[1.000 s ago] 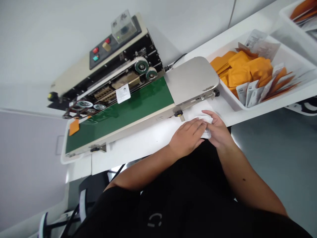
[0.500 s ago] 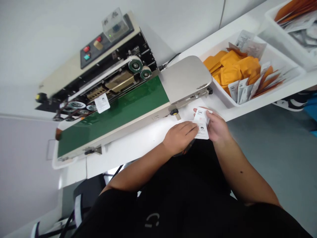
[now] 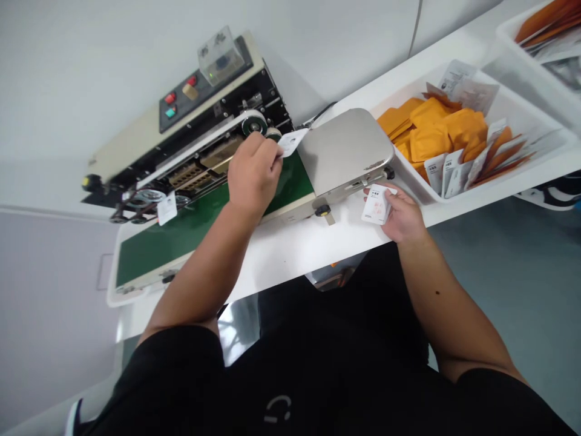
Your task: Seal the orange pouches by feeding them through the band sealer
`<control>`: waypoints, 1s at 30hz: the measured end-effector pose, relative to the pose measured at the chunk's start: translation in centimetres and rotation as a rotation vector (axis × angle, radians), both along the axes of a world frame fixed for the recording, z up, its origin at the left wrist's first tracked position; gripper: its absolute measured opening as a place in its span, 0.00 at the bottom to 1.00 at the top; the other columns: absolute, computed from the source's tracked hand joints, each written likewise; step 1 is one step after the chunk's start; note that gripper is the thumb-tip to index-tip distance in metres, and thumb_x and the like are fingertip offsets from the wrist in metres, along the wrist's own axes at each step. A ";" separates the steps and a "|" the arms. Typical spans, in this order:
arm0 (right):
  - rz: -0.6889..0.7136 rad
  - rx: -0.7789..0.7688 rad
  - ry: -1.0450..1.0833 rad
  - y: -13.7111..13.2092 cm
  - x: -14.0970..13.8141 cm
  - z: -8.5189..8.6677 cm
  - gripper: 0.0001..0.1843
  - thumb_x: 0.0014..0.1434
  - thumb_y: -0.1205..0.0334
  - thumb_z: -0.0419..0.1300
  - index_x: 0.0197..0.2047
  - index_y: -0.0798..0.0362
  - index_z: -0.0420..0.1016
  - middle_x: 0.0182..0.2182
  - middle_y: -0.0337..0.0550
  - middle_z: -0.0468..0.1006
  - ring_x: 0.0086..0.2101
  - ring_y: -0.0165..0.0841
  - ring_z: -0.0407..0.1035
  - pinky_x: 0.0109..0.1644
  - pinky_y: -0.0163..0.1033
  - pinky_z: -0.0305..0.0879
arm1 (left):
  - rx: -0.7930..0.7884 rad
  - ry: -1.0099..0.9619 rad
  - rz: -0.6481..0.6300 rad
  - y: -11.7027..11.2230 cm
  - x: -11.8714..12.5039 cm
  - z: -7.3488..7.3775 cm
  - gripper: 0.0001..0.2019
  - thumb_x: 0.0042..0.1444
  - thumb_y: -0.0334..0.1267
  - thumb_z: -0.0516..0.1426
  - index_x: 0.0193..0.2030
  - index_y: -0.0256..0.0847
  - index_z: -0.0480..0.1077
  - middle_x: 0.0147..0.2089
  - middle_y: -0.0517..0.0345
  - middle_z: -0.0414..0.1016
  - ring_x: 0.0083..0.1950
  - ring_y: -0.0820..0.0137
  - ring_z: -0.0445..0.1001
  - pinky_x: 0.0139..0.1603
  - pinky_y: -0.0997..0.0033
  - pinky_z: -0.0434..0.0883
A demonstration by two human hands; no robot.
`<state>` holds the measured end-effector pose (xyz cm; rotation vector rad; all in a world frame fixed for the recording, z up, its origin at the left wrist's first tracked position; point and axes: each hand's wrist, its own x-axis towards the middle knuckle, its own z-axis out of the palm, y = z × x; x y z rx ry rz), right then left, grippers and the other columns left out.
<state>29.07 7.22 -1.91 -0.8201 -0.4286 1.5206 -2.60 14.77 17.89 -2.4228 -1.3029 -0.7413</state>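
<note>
At the left, a first packet (image 3: 167, 209) stood at the rollers of the machine (image 3: 136, 133), over the green belt (image 3: 152, 254). Next, the left hand (image 3: 255, 172) had its fingers curled and pinching a second packet (image 3: 292, 142), near the metal plate (image 3: 349, 142). Further right, the right hand (image 3: 402, 213) held a third packet (image 3: 376, 204) between thumb and fingers, above the white surface (image 3: 276, 257). Beside it, the bin (image 3: 415, 188) contained orange packets (image 3: 429, 139).

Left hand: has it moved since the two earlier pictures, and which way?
Yes. Judged against the metal plate, the left hand has gone up and left in the view, from below the plate to over the green belt.
</note>
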 end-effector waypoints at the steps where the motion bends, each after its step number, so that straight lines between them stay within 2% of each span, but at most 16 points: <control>1: 0.009 -0.007 0.001 0.0 0.1 0.0 0.18 0.62 0.52 0.77 0.51 0.46 0.80 0.46 0.45 0.90 0.57 0.48 0.84 0.61 0.59 0.84 | 0.004 0.033 0.016 0.8 -0.4 0.0 0.10 0.77 0.41 0.56 0.42 0.44 0.72 0.44 0.54 0.77 0.49 0.63 0.78 0.54 0.58 0.77; 3: 0.022 -0.006 -0.002 0.2 0.2 -0.1 0.17 0.63 0.52 0.76 0.51 0.45 0.80 0.47 0.44 0.90 0.57 0.48 0.84 0.61 0.59 0.84 | -0.005 0.073 0.043 1.8 -1.0 0.1 0.10 0.77 0.40 0.56 0.40 0.44 0.70 0.43 0.55 0.75 0.48 0.64 0.77 0.54 0.59 0.75; 6: 0.028 0.010 -0.019 0.3 0.3 -0.2 0.16 0.64 0.52 0.75 0.51 0.44 0.80 0.47 0.44 0.90 0.58 0.48 0.84 0.61 0.59 0.84 | -0.050 0.099 0.091 2.1 -1.1 0.4 0.12 0.77 0.39 0.56 0.38 0.45 0.67 0.41 0.54 0.74 0.50 0.62 0.76 0.56 0.57 0.73; 11: 0.016 -0.017 0.018 0.3 0.2 -0.2 0.15 0.63 0.54 0.75 0.51 0.44 0.80 0.47 0.43 0.90 0.57 0.46 0.84 0.62 0.58 0.84 | -0.088 0.177 0.219 0.6 -0.6 1.1 0.12 0.75 0.34 0.54 0.36 0.45 0.65 0.43 0.51 0.74 0.54 0.57 0.77 0.56 0.53 0.72; 16: -0.009 -0.018 0.018 0.3 0.2 0.1 0.15 0.62 0.56 0.76 0.50 0.45 0.79 0.48 0.41 0.90 0.58 0.46 0.84 0.63 0.58 0.83 | -0.121 0.227 0.351 -0.8 -1.3 1.1 0.07 0.68 0.29 0.59 0.40 0.45 0.68 0.50 0.48 0.77 0.57 0.54 0.74 0.56 0.49 0.71; 18: -0.013 -0.021 0.025 0.2 0.1 0.4 0.14 0.62 0.57 0.75 0.49 0.45 0.80 0.48 0.41 0.90 0.58 0.46 0.84 0.63 0.58 0.84 | -0.103 0.172 0.335 -0.4 -2.5 0.6 0.05 0.68 0.31 0.60 0.42 0.45 0.69 0.52 0.49 0.77 0.59 0.55 0.72 0.58 0.48 0.70; 21: -0.018 -0.024 0.015 -0.1 0.1 0.8 0.13 0.62 0.57 0.75 0.49 0.44 0.81 0.49 0.42 0.90 0.58 0.47 0.84 0.62 0.59 0.84 | -0.048 0.051 0.189 0.6 -4.7 -0.5 0.02 0.73 0.37 0.59 0.46 0.47 0.69 0.50 0.53 0.76 0.61 0.58 0.69 0.65 0.46 0.66; 23: -0.008 -0.018 -0.013 -0.3 0.1 1.0 0.13 0.63 0.56 0.74 0.50 0.45 0.83 0.48 0.45 0.90 0.57 0.48 0.84 0.62 0.60 0.84 | 0.027 -0.004 0.099 0.5 -5.6 -0.8 0.05 0.74 0.44 0.60 0.49 0.49 0.70 0.49 0.55 0.76 0.61 0.58 0.68 0.66 0.46 0.65; 25: 0.012 -0.015 -0.041 -0.5 0.1 1.0 0.14 0.64 0.54 0.74 0.51 0.46 0.83 0.47 0.47 0.90 0.57 0.49 0.84 0.61 0.61 0.83 | 0.074 -0.021 0.089 -0.9 -5.4 -0.7 0.12 0.71 0.50 0.64 0.53 0.48 0.72 0.52 0.52 0.77 0.61 0.53 0.69 0.64 0.45 0.66; 27: 0.015 -0.016 -0.060 -0.9 0.1 0.9 0.16 0.64 0.52 0.75 0.53 0.46 0.84 0.46 0.47 0.90 0.56 0.49 0.85 0.61 0.61 0.83 | 0.040 -0.015 0.126 -3.8 -4.2 -0.6 0.20 0.68 0.53 0.66 0.59 0.46 0.73 0.56 0.46 0.78 0.62 0.47 0.71 0.62 0.44 0.66; 30: -0.011 -0.033 -0.084 -2.0 -0.2 0.8 0.17 0.64 0.50 0.75 0.54 0.45 0.84 0.47 0.46 0.90 0.54 0.47 0.85 0.61 0.59 0.83 | -0.025 -0.013 0.004 -9.5 -1.2 -1.2 0.15 0.72 0.50 0.63 0.58 0.45 0.75 0.52 0.47 0.80 0.58 0.49 0.75 0.56 0.49 0.67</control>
